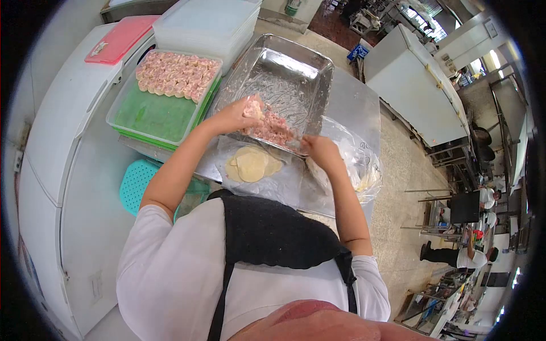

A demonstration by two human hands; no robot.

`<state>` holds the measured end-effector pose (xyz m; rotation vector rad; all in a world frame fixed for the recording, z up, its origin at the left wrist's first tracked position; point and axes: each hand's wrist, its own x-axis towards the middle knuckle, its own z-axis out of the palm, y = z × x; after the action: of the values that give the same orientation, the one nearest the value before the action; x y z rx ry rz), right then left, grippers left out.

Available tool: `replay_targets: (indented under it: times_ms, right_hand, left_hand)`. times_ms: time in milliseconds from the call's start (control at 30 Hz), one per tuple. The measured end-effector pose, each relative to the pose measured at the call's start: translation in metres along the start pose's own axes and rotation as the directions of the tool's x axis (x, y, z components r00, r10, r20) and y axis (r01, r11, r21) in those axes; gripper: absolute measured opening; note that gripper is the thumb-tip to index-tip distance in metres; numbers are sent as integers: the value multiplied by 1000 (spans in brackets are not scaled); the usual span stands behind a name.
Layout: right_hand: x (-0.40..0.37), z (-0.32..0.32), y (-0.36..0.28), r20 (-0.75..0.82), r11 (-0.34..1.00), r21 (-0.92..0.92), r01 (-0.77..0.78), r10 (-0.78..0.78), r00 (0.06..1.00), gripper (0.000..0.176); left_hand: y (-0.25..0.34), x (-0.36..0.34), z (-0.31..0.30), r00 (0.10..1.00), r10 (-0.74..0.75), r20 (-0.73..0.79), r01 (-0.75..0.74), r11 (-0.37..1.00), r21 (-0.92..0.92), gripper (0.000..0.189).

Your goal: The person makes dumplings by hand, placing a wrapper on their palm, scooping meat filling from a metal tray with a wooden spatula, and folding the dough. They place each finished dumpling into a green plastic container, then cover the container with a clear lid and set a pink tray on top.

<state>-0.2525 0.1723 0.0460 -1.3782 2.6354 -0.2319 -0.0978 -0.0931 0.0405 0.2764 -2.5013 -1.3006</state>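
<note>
Over the near left part of a metal pan (323, 85), my left hand (234, 115) is closed around a small dumpling with pinkish filling (253, 108). My right hand (318, 149) grips the handle of a utensil at the pan's near right edge; its other end reaches into the minced meat (272, 129). Smears of meat cover the pan's bottom. Round dough wrappers (251, 165) lie in a loose pile on plastic in front of the pan. Left of the pan, a tray with a green base (153, 116) holds rows of filled dumplings (177, 74).
Stacked clear containers (207, 25) and a red board (122, 40) are at the back left. A plastic bag (355, 162) lies on the right of the metal table (364, 108). A turquoise stool (138, 184) stands below left. Several people are far right, beyond a white freezer (412, 85).
</note>
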Motion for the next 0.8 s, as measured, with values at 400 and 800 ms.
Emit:
replay_targets:
  times_ms: [400, 800]
  right_hand:
    - [-17, -63, -9, -215, 904, 190, 382, -342, 915, 26]
    - [-22, -55, -30, -425, 900, 198, 389, -279, 861, 25]
  left_hand:
    - [56, -3, 21, 977, 192, 90, -202, 971, 126, 37]
    - [50, -9, 19, 998, -51, 45, 49, 998, 41, 54]
